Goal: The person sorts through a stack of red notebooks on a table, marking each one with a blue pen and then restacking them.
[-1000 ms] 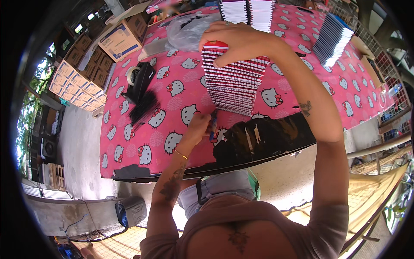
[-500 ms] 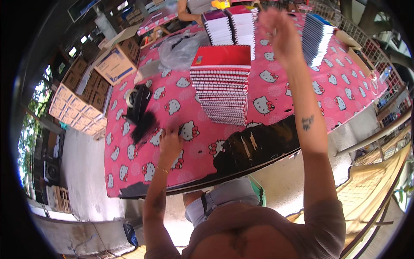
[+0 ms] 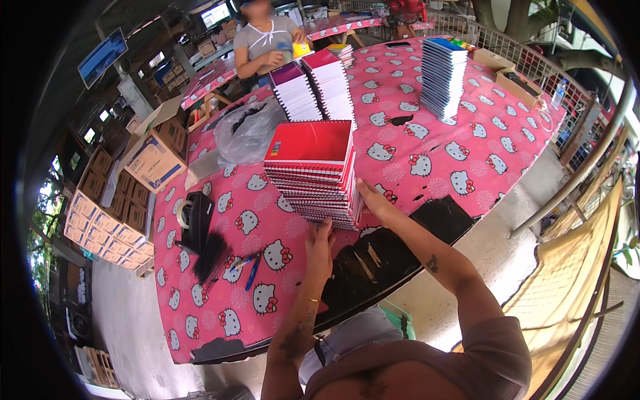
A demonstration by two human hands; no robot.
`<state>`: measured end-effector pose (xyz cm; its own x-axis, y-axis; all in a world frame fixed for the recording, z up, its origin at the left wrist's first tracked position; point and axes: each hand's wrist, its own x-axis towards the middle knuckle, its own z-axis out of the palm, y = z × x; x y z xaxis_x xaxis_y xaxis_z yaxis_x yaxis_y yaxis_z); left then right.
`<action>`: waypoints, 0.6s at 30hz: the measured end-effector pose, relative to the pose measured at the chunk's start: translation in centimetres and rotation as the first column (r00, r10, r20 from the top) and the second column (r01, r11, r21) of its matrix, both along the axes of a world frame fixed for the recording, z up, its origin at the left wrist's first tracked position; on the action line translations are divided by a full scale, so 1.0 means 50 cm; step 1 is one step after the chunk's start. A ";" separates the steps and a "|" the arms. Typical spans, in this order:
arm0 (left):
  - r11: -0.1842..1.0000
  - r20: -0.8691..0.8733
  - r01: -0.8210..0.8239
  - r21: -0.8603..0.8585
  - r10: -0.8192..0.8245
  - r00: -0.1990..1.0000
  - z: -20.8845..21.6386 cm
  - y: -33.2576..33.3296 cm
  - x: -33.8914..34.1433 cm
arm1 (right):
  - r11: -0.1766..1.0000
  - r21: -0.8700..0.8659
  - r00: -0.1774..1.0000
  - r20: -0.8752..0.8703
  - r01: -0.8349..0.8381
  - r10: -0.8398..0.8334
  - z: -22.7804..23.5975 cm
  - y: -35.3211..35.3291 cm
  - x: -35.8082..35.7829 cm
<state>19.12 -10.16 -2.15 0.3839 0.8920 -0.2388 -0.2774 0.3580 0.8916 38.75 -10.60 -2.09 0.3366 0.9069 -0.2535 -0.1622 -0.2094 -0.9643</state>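
Note:
A tall stack of red spiral notebooks point(image 3: 311, 142) stands before me, its layers slightly uneven. My left hand point(image 3: 321, 245) has its fingers curled at the stack's lower near side. Against the right side rests my right hand point(image 3: 377, 201), thumb up and the other fingers partly hidden; together they grip the stack. Left of my left forearm lie a blue pen point(image 3: 253, 273) and a second pen point(image 3: 238, 263). A black tape dispenser point(image 3: 197, 223) with a tape roll sits farther left, beside a black bristly heap point(image 3: 215, 259).
Two stacks of purple and dark red notebooks point(image 3: 331, 83) stand behind, beside a clear plastic bag point(image 3: 248, 132). A blue-covered stack point(image 3: 443, 77) is at the far right. Cartons point(image 3: 157, 157) pile up on the left. Across the table stands another person point(image 3: 267, 41). The pink tablecloth point(image 3: 460, 163) is torn at the near edge.
My right hand has come down from its raised position to the red stack's right side. My left hand has moved right to the stack, uncovering the pens. The view has tilted up.

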 end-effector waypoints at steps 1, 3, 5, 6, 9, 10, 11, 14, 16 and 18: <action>0.999 -0.016 0.039 0.023 -0.038 0.999 0.001 0.014 0.007 | 1.000 0.009 1.000 -0.006 0.028 -0.028 0.005 -0.003 0.000; 0.990 -0.054 0.130 0.061 -0.127 0.991 0.023 0.031 0.032 | 0.996 0.018 0.996 -0.011 0.085 -0.085 0.019 -0.017 0.011; 0.977 -0.082 0.199 0.082 -0.192 0.978 0.041 0.049 0.069 | 0.994 0.041 0.994 -0.045 0.106 -0.104 0.015 -0.026 0.046; 0.971 -0.090 0.222 0.085 -0.215 0.973 0.048 0.056 0.094 | 0.991 0.051 0.992 -0.044 0.124 -0.121 0.006 -0.027 0.070; 0.964 -0.120 0.251 0.083 -0.241 0.963 0.048 0.078 0.164 | 0.980 0.066 0.981 -0.039 0.190 -0.188 0.005 -0.029 0.122; 0.964 -0.131 0.255 0.081 -0.243 0.961 0.044 0.086 0.188 | 0.972 0.062 0.974 -0.035 0.225 -0.224 0.009 -0.034 0.136; 0.943 -0.134 0.309 0.125 -0.292 0.947 0.029 0.098 0.210 | 0.964 0.057 0.966 -0.029 0.259 -0.258 0.018 -0.040 0.147; 0.873 -0.150 0.406 0.269 -0.379 0.913 0.001 0.118 0.291 | 0.923 0.071 0.925 -0.066 0.378 -0.374 0.009 -0.056 0.201; 0.851 -0.106 0.474 0.225 -0.462 0.880 0.005 0.119 0.351 | 0.888 0.062 0.890 -0.060 0.456 -0.452 0.006 -0.073 0.240; 0.817 -0.091 0.538 0.209 -0.531 0.842 0.006 0.137 0.389 | 0.885 0.077 0.887 -0.069 0.460 -0.456 0.014 -0.084 0.269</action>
